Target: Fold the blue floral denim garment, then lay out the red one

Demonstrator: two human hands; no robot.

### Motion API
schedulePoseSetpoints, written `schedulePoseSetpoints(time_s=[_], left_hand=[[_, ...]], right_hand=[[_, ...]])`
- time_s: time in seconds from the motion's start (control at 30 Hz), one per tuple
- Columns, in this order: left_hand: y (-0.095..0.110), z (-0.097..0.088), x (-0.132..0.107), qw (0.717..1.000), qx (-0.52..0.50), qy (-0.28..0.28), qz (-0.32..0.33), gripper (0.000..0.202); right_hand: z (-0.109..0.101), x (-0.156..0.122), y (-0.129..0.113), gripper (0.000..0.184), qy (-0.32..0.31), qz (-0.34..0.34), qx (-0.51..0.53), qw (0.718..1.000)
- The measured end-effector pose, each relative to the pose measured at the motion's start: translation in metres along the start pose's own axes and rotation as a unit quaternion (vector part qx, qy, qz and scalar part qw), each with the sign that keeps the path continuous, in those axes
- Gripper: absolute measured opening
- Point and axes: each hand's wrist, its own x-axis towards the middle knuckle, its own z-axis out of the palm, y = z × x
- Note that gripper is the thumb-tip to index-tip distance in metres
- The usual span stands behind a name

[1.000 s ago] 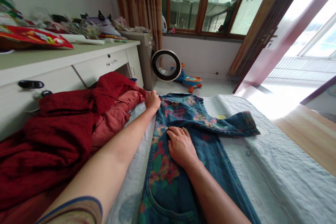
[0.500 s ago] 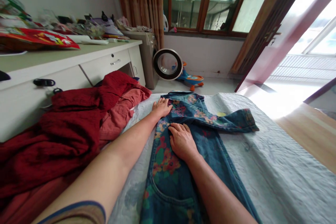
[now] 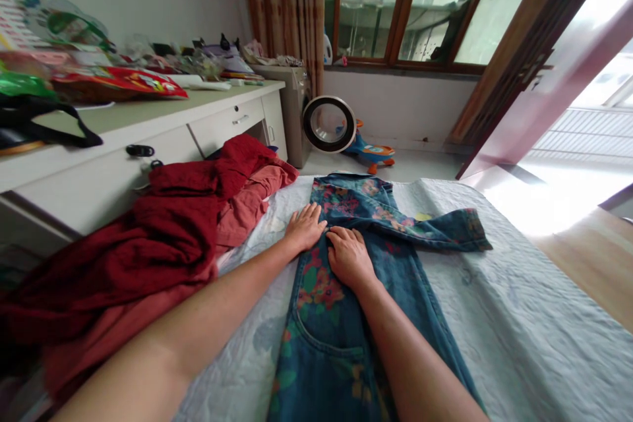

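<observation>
Filling most of the lower view, a pale quilted cover (image 3: 504, 316) carries the clothing under inspection. Beyond its left edge stands a white cabinet (image 3: 171, 161) with a cluttered greenish top. A red clothing pile (image 3: 178, 231), dark red over a lighter coral layer, lies along the cover's left edge. The denim garment (image 3: 326, 336), blue with a floral print, lies lengthwise on the cover, from the far edge toward the near side and out of view below; its sleeve (image 3: 440, 231) extends toward the cover's right edge. At the cabinet top's front edge, left, rests a red packet (image 3: 119, 84).

Left hand (image 3: 305, 229): palm down across the garment's left border, fingers slightly apart, clamped on nothing visible. Right hand (image 3: 351, 257): just beside it, palm down on the denim, fingers close together and bent; whether fabric is pinched beneath cannot be told. Contact between the hands is likewise undetermined. Smallest item noted: a yellow patch (image 3: 423, 216) on the cover, just beyond the sleeve.
</observation>
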Motion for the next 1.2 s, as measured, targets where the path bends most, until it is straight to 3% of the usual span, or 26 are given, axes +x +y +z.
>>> schedulePoseSetpoints(time_s=[0.3, 0.7, 0.87, 1.0, 1.1, 1.2], left_hand=[[0.006, -0.008, -0.071, 0.998, 0.006, -0.019, 0.053, 0.054], [0.016, -0.015, -0.165, 0.993, 0.074, -0.022, 0.087, 0.072], [0.018, -0.015, -0.181, 0.99, 0.101, -0.004, 0.102, 0.068], [0.018, -0.013, -0.183, 0.992, 0.086, 0.011, 0.089, 0.072], [0.019, -0.013, -0.182, 0.993, 0.082, 0.02, 0.083, 0.073], [0.021, -0.016, -0.181, 0.993, 0.085, 0.01, 0.076, 0.074]], right_hand=[[0.0, 0.0, 0.001, 0.039, 0.002, -0.001, 0.005, 1.0], [0.002, 0.001, 0.003, 0.038, -0.007, -0.005, -0.013, 1.0], [-0.002, 0.003, 0.001, 0.041, -0.006, -0.005, -0.004, 1.0], [-0.008, 0.002, -0.013, 0.048, 0.011, -0.066, 0.001, 0.998], [-0.004, -0.003, -0.022, 0.051, -0.067, -0.108, 0.004, 0.992], [0.004, -0.009, -0.023, 0.054, -0.126, -0.082, -0.023, 0.988]])
